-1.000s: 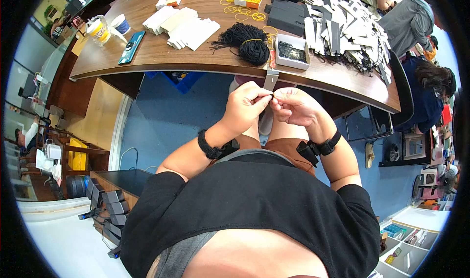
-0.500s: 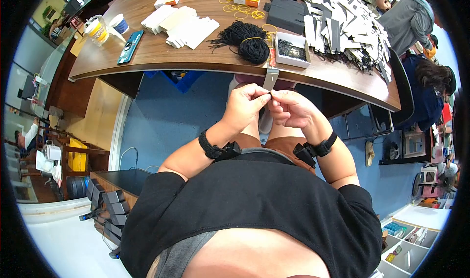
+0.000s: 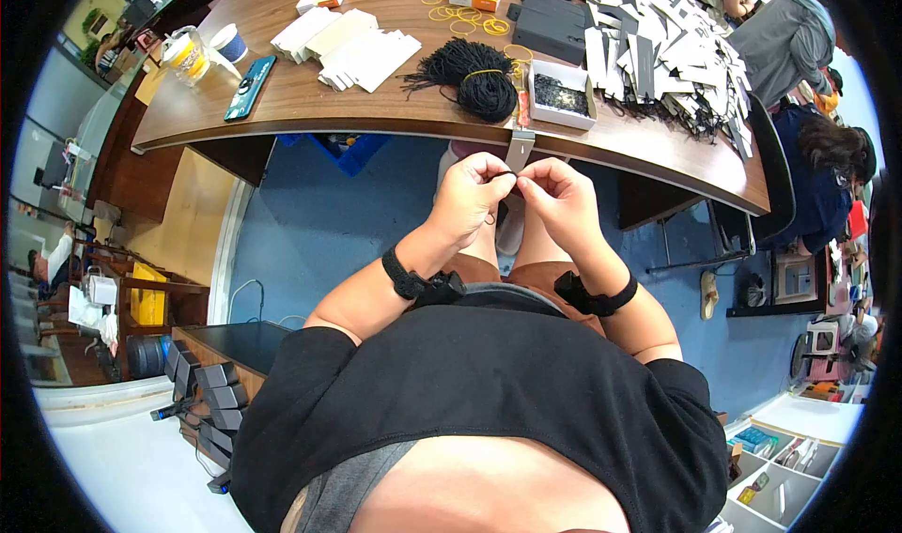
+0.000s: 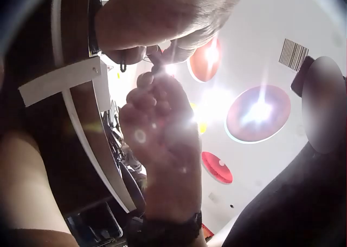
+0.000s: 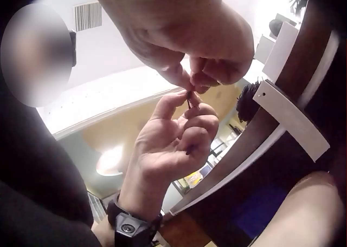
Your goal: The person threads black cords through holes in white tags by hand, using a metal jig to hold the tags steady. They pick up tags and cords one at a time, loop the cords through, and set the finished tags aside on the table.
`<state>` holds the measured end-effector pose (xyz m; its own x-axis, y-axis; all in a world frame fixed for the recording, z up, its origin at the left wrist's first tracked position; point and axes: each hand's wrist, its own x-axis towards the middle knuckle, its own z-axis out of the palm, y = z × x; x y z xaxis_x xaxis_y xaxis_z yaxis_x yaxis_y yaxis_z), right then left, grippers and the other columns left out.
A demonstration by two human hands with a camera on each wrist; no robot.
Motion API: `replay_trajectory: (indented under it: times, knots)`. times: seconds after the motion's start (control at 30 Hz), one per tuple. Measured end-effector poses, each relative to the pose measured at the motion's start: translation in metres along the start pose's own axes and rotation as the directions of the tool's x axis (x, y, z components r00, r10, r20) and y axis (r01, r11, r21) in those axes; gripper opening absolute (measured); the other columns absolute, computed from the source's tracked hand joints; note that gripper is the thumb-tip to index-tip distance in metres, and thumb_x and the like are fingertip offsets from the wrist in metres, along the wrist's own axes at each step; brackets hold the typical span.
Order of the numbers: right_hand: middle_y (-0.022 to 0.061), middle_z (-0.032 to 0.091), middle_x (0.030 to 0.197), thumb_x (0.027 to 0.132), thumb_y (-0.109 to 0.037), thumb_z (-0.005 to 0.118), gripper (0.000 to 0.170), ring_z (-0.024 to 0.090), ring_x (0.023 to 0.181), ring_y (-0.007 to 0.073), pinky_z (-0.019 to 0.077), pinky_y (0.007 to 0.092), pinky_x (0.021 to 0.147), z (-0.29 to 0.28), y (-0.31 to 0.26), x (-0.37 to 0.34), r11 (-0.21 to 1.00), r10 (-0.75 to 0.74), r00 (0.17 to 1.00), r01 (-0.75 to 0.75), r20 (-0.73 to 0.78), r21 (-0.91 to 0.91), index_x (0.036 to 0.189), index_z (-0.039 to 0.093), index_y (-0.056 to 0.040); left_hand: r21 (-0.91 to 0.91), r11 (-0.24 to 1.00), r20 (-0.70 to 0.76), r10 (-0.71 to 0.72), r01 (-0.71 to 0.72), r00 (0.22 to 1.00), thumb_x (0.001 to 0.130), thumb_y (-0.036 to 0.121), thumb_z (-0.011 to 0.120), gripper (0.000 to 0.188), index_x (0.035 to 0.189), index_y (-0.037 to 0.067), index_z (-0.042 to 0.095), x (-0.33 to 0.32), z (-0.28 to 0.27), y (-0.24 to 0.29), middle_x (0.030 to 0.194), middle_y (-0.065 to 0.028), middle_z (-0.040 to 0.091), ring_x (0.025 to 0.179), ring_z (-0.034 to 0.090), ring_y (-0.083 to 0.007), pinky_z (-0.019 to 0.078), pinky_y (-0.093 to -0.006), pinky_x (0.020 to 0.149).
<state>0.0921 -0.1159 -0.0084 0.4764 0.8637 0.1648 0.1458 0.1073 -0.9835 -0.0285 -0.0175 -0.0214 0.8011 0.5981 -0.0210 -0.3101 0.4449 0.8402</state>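
Close to my lap, just off the table edge, both hands meet at their fingertips. My left hand (image 3: 465, 204) pinches a thin black cord (image 5: 189, 99) between thumb and forefinger, its other fingers curled in. A dark loop (image 4: 123, 60) of cord sticks out under the left fingers in the left wrist view. My right hand (image 3: 567, 204) has thumb and forefinger together at the cord's end, touching the left fingertips. Just beyond the hands, a grey strip (image 3: 520, 148) with a small hole projects from the table edge.
On the wooden table (image 3: 376, 120) lie a black cord bundle (image 3: 487, 92), a white box (image 3: 561, 115) of small black pieces, white card stacks (image 3: 371, 59), a heap of tags (image 3: 667, 54), yellow rubber bands (image 3: 456, 16) and a phone (image 3: 250, 88). People are at the right.
My right hand has rolled so its palm no longer faces up, and its thumb now meets the forefinger. More of the black cord shows at the left fingertips. The table things are unchanged.
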Motion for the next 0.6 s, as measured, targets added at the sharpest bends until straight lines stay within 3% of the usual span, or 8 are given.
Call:
replay_trajectory:
  times: [0.1, 0.2, 0.23, 0.3, 0.43, 0.53, 0.57, 0.6]
  knots:
    - [-0.0014, 0.059, 0.073, 0.082, -0.005, 0.064, 0.008, 0.054, 0.066, 0.0037, 0.0438, 0.0178, 0.059, -0.003, 0.0, 0.001, 0.999, 0.042, 0.999, -0.042, 0.024, -0.009, 0.088, 0.06, -0.0008, 0.046, 0.999, 0.013, -0.024, 0.023, 1.0, 0.084, 0.004, 0.061, 0.006, 0.088, 0.003, 0.056, 0.0, 0.0, 0.003, 0.066, 0.0031, 0.05, 0.048, 0.038, -0.0017, 0.0288, -0.0153, 0.041]
    - [-0.002, 0.058, 0.07, 0.082, -0.004, 0.062, 0.006, 0.053, 0.064, 0.0033, 0.0434, 0.0177, 0.058, -0.005, 0.008, 0.007, 0.901, 0.181, 0.972, -0.225, 0.15, 0.372, 0.086, 0.059, -0.0008, -0.155, 0.978, 0.033, -0.134, 0.138, 0.99, 0.085, 0.006, 0.06, 0.003, 0.087, 0.004, 0.058, 0.003, 0.001, 0.001, 0.068, 0.0031, 0.052, 0.048, 0.039, -0.0014, 0.0297, -0.0151, 0.041]
    - [-0.0027, 0.056, 0.07, 0.082, -0.002, 0.061, 0.003, 0.053, 0.064, 0.0029, 0.0429, 0.0175, 0.058, -0.003, 0.009, 0.009, 0.901, 0.188, 0.973, -0.224, 0.133, 0.371, 0.083, 0.058, -0.001, -0.188, 0.969, 0.051, -0.156, 0.163, 0.986, 0.085, 0.006, 0.059, 0.003, 0.087, 0.004, 0.058, 0.006, -0.001, 0.0, 0.067, 0.0036, 0.051, 0.048, 0.039, -0.0014, 0.0291, -0.0152, 0.041]
    - [-0.0029, 0.056, 0.072, 0.083, -0.001, 0.06, 0.003, 0.052, 0.065, 0.0027, 0.0426, 0.017, 0.059, 0.009, 0.004, 0.007, 0.991, 0.054, 0.997, -0.047, -0.058, 0.128, 0.085, 0.057, -0.0011, -0.253, 0.945, 0.089, -0.189, 0.205, 0.978, 0.085, 0.006, 0.059, 0.002, 0.086, 0.005, 0.058, 0.008, -0.006, 0.002, 0.064, 0.0046, 0.049, 0.047, 0.037, -0.0013, 0.0279, -0.0156, 0.041]
    - [-0.0005, 0.058, 0.08, 0.082, 0.004, 0.059, 0.011, 0.054, 0.069, 0.0039, 0.0443, 0.0185, 0.061, 0.016, 0.006, 0.0, 0.996, -0.081, 0.991, 0.085, -0.11, 0.039, 0.091, 0.058, -0.0013, -0.219, 0.947, 0.062, -0.226, 0.234, 0.972, 0.086, 0.006, 0.059, 0.002, 0.087, 0.005, 0.058, 0.004, 0.001, 0.014, 0.063, 0.0057, 0.046, 0.049, 0.037, -0.0008, 0.0278, -0.0154, 0.042]
    - [0.0046, 0.06, 0.079, 0.08, 0.006, 0.059, 0.012, 0.057, 0.07, 0.0097, 0.0461, 0.0213, 0.062, 0.013, -0.002, 0.001, 0.902, -0.4, 0.906, 0.364, -0.136, -0.231, 0.09, 0.06, -0.0003, -0.221, 0.956, 0.089, -0.18, 0.196, 0.98, 0.085, 0.005, 0.059, 0.001, 0.086, 0.004, 0.059, 0.006, -0.002, 0.013, 0.064, 0.0041, 0.048, 0.049, 0.037, -0.0026, 0.0275, -0.0166, 0.041]
    - [0.0095, 0.061, 0.081, 0.078, 0.008, 0.06, 0.016, 0.059, 0.07, 0.0164, 0.0473, 0.0241, 0.063, 0.01, -0.003, 0.003, 0.844, -0.48, 0.872, 0.429, -0.097, -0.323, 0.091, 0.062, 0.0001, -0.238, 0.949, 0.09, -0.188, 0.205, 0.978, 0.085, 0.005, 0.059, 0.002, 0.086, 0.004, 0.059, 0.005, -0.002, 0.013, 0.064, 0.0043, 0.048, 0.049, 0.037, -0.0025, 0.0276, -0.0166, 0.041]
    - [0.0103, 0.061, 0.082, 0.077, 0.008, 0.06, 0.017, 0.06, 0.07, 0.0178, 0.0477, 0.0252, 0.063, 0.009, -0.007, 0.005, 0.803, -0.524, 0.849, 0.465, -0.071, -0.374, 0.092, 0.062, 0.0, -0.254, 0.943, 0.093, -0.195, 0.213, 0.976, 0.085, 0.006, 0.059, 0.002, 0.087, 0.004, 0.058, 0.006, -0.001, 0.014, 0.063, 0.0045, 0.047, 0.049, 0.036, -0.0025, 0.0276, -0.0167, 0.042]
